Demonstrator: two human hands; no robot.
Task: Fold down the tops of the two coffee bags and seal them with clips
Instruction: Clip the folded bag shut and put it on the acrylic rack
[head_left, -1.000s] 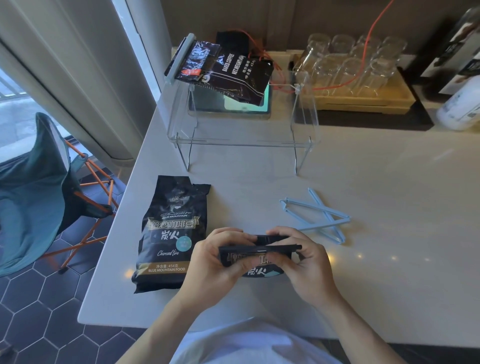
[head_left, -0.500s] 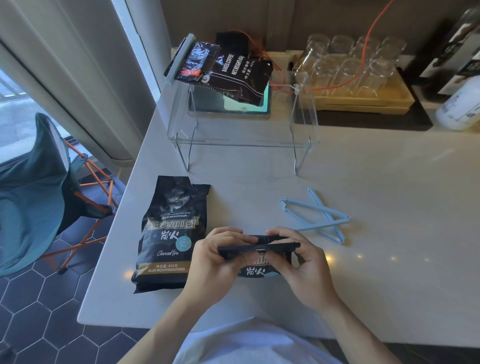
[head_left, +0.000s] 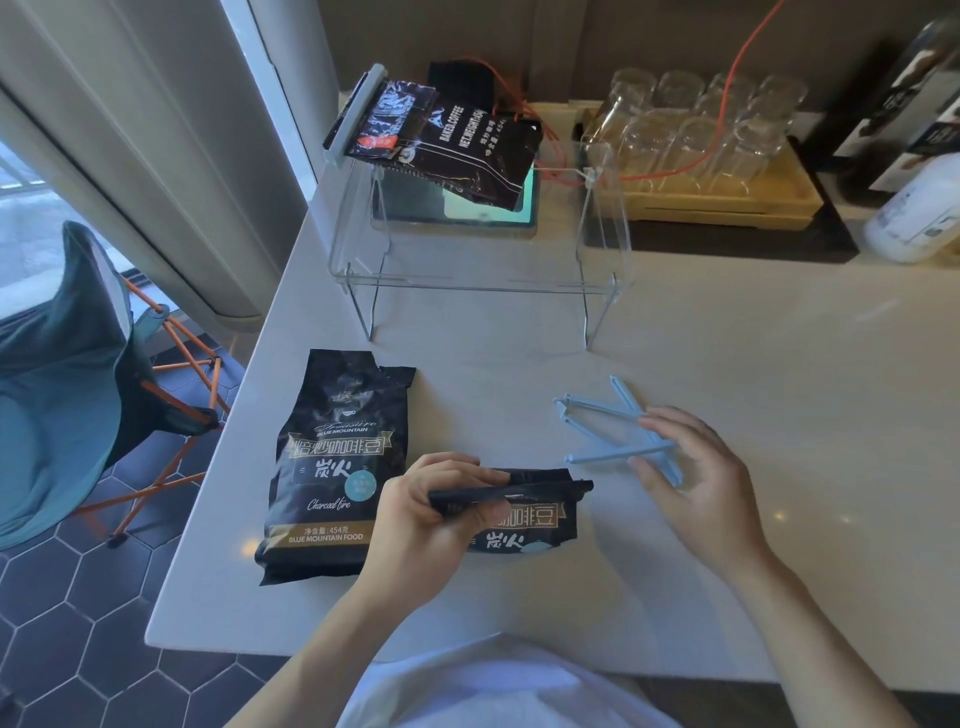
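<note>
Having let go of the folded bag (head_left: 524, 512), now reaching out to the right with the right hand (head_left: 691, 467), fingers spread wide and just touching the blue clips (head_left: 618, 431), not yet gripping either. Pinching the folded top in the left hand (head_left: 421, 514), keeping the fold down near the table (head_left: 779, 519) edge. Leaving the second bag (head_left: 337, 462) flat and unfolded just to the left. Lying crossed over each other, open, up and to the right of the held bag, well nearer the right hand. Running roughly left to right along the fold line, so likely needing a clip turned to match that axis before sliding on.
</note>
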